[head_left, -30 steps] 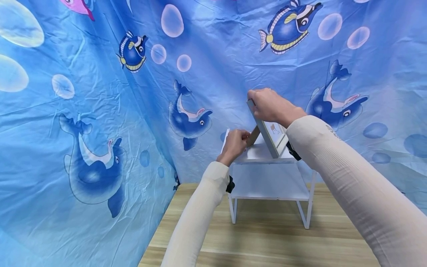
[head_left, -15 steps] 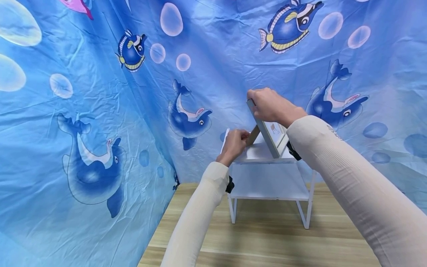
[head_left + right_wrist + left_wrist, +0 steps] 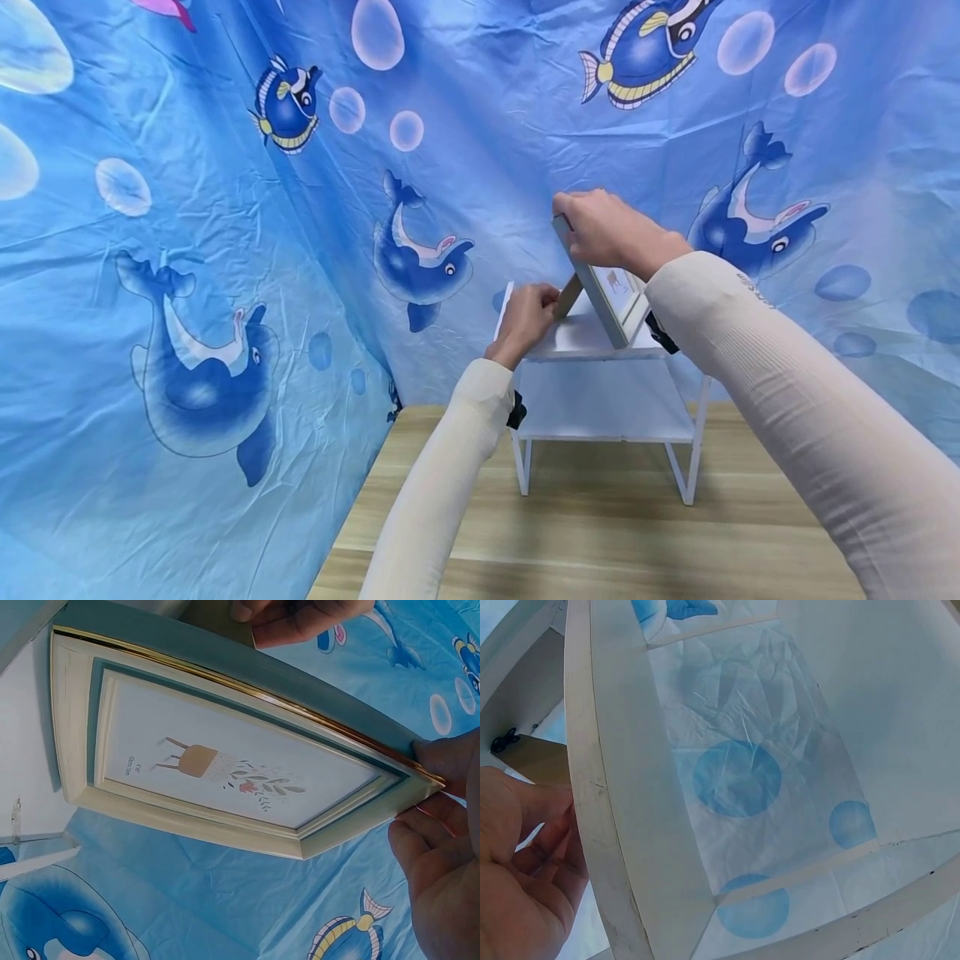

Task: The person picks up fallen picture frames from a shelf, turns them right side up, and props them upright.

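A picture frame [image 3: 600, 304], greenish-grey with cream and gold trim, leans back on the top of a small white table [image 3: 558, 343]. Its print [image 3: 199, 759] shows a brown, long-legged vase with leafy sprigs. Behind the frame, a flat brown back stand [image 3: 570, 297] slants down toward the tabletop. My right hand [image 3: 617, 232] grips the frame's upper edge, thumb and fingers on either side in the right wrist view. With bent fingers, my left hand [image 3: 527, 318] pinches the stand near its lower end; the table edge partly hides this grip in the left wrist view.
Below the tabletop, the white table has a lower shelf [image 3: 607, 408] and thin metal legs [image 3: 522, 467]. It stands on a wood-look floor [image 3: 585, 542]. Blue cloth [image 3: 247, 183] printed with fish, dolphins and bubbles hangs close behind and to the left.
The head view has tilted slightly, so the cloth prints and table sit a little higher in it. Both hands keep their hold on the frame and its stand.
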A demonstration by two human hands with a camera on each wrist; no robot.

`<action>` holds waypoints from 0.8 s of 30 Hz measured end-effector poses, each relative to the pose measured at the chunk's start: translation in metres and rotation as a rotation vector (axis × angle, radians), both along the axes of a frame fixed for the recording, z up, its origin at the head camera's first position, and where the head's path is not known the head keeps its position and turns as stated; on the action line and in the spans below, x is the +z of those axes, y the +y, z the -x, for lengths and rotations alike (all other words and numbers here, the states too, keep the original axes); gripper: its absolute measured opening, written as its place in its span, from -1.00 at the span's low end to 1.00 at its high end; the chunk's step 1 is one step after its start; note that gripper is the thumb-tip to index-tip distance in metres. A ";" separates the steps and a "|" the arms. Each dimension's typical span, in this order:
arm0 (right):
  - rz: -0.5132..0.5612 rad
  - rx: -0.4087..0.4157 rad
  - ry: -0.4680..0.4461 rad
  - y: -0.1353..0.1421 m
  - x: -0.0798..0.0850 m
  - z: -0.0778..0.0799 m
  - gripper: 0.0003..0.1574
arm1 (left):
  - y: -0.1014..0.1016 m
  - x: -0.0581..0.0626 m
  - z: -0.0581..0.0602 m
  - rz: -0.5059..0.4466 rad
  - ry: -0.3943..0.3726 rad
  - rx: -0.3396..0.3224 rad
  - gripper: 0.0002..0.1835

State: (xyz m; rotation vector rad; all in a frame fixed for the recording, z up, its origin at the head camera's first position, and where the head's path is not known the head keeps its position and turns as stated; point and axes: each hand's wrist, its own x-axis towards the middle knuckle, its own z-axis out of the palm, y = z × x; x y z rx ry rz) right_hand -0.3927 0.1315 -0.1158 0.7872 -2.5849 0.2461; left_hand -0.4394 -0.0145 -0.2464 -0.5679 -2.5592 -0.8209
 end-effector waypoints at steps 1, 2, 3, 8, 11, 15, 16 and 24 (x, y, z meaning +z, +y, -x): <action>0.000 0.001 -0.001 0.000 0.000 0.000 -0.69 | 0.000 0.000 0.000 0.002 0.002 0.004 -0.80; 0.001 -0.001 -0.001 0.000 0.000 0.000 -0.70 | 0.000 0.000 0.000 0.003 0.004 0.007 -0.80; 0.001 -0.002 0.000 -0.001 0.000 0.000 -0.69 | 0.000 0.000 0.000 0.003 0.003 0.009 -0.80; 0.002 -0.004 0.008 -0.001 0.000 0.000 -0.69 | 0.000 0.000 -0.001 0.001 -0.001 0.007 -0.80; 0.003 -0.001 0.015 0.000 -0.001 0.000 -0.68 | 0.000 0.000 -0.001 -0.003 0.000 0.009 -0.80; 0.008 0.006 0.022 0.001 -0.002 0.001 -0.69 | 0.001 0.000 -0.003 -0.017 -0.003 0.006 -0.80; 0.009 0.008 0.023 0.001 -0.002 0.001 -0.69 | 0.001 0.000 -0.003 -0.021 -0.004 0.004 -0.80; 0.030 0.020 0.022 0.001 -0.004 0.001 -0.69 | 0.003 0.005 -0.006 -0.026 0.011 0.010 -0.77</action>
